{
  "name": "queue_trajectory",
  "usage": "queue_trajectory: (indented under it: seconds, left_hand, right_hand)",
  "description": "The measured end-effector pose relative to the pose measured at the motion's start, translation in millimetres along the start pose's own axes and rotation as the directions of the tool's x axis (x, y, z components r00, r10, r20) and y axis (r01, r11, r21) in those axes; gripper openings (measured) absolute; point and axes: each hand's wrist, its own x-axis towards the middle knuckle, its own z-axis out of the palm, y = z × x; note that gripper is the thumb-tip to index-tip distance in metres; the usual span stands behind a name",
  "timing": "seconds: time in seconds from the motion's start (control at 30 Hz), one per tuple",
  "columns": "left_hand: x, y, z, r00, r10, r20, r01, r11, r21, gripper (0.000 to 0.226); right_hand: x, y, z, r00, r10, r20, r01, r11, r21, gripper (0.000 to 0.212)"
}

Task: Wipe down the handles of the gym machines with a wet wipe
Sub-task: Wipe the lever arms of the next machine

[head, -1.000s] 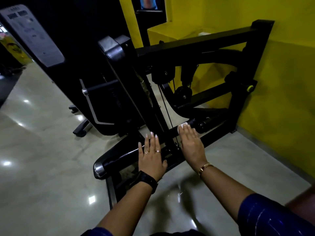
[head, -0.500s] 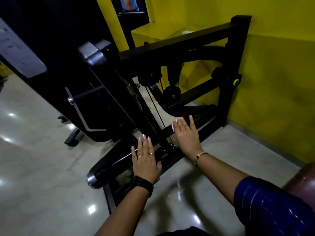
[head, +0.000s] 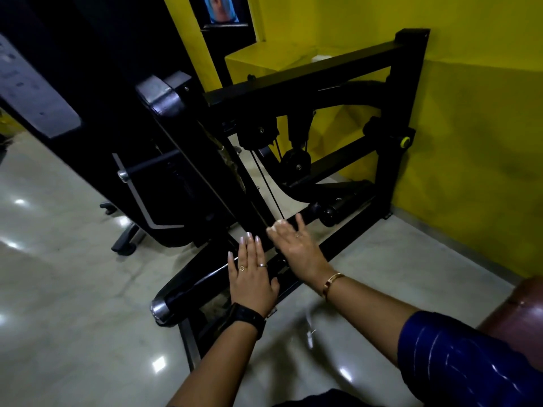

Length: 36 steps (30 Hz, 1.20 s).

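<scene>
We see left hand (head: 252, 277) flat on black handle (head: 194, 289), chrome end cap (head: 158, 309); right hand (head: 296, 248) blurred, white wipe (head: 276, 225) under fingers (head: 300, 222), over machine frame (head: 346, 239); yellow wall (head: 470, 142) behind.

What the person wears
Left hand (head: 252, 277): two rings (head: 242, 268), black wristwatch (head: 246, 317). Right hand (head: 296, 248): gold bangle (head: 332, 282), pale-striped dark-blue sleeve (head: 458, 356) at lower right.

Head camera: downward, close over handle (head: 191, 292).

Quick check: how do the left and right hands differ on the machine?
The left hand lies flat on the chrome-capped bar with no wipe showing; the right hand presses a white wipe against a second bar. The left wrist bears a black watch, the right a gold bracelet. Both keep fingers straight.
</scene>
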Motion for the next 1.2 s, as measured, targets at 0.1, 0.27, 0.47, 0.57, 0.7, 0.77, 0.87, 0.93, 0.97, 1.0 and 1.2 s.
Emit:
queue_trajectory:
  seconds: [0.1, 0.27, 0.47, 0.57, 0.7, 0.77, 0.87, 0.93, 0.97, 1.0, 1.2]
  left_hand:
    - [0.6, -2.8, 0.9, 1.0, 0.023, -0.019, -0.023, 1.0, -0.009, 0.116]
    - [-1.2, -7.0, 3.4, 0.996, 0.058, -0.073, -0.058, 0.998, 0.005, 0.113]
    - [-2.3, -4.4, 5.7, 0.997, 0.032, -0.063, -0.035, 0.998, -0.055, 0.117]
    - [-2.4, -4.2, 7.3, 0.994, 0.046, -0.1, -0.054, 0.995, -0.078, 0.114]
    - [-2.5, -8.0, 8.6, 0.993, 0.067, -0.096, -0.074, 0.994, -0.079, 0.114]
    - [-2.8, -8.2, 10.7, 0.993, 0.068, -0.097, -0.075, 0.995, -0.07, 0.118]
    - [-1.9, -4.3, 13.5, 0.991, 0.04, -0.128, -0.049, 0.997, -0.067, 0.113]
    - [-1.3, -2.9, 16.5, 0.989, 0.023, -0.148, -0.035, 0.996, -0.08, 0.112]
    - [-1.0, -2.6, 17.8, 0.988, 0.026, -0.152, -0.037, 0.996, -0.075, 0.113]
    - [0.0, -2.9, 18.2, 0.989, 0.033, -0.144, -0.043, 0.997, -0.067, 0.116]
    - [-2.5, -8.8, 15.9, 0.99, 0.071, -0.118, -0.078, 0.995, -0.057, 0.112]
  right_hand:
    - [2.1, -3.9, 2.5, 0.997, -0.083, -0.003, 0.083, 0.995, 0.046, 0.053]
    - [-0.5, 45.0, -10.7, 0.988, 0.151, 0.038, -0.144, 0.981, -0.133, 0.077]
    - [-3.6, 6.6, 1.4, 0.993, 0.114, -0.019, -0.115, 0.991, -0.07, 0.072]
    - [-15.3, -7.6, 12.3, 0.994, -0.051, -0.094, 0.057, 0.996, 0.068, 0.056]
    - [-19.8, 39.8, 5.7, 0.996, -0.007, -0.091, 0.01, 1.0, 0.028, 0.082]
    - [-21.4, 58.2, 3.7, 0.992, 0.104, -0.071, -0.104, 0.995, 0.001, 0.088]
    - [-15.9, 45.3, 3.9, 0.979, 0.179, -0.094, -0.179, 0.984, 0.009, 0.082]
    - [-14.8, 22.8, 12.1, 0.991, 0.093, -0.099, -0.09, 0.996, 0.027, 0.075]
    - [-17.0, 11.3, 16.9, 0.995, 0.018, -0.102, -0.014, 0.999, 0.044, 0.067]
    - [-18.8, 3.8, 18.0, 0.994, -0.037, -0.103, 0.046, 0.995, 0.087, 0.06]
    - [-16.5, 39.4, 17.9, 0.992, 0.07, -0.102, -0.056, 0.99, 0.131, 0.074]
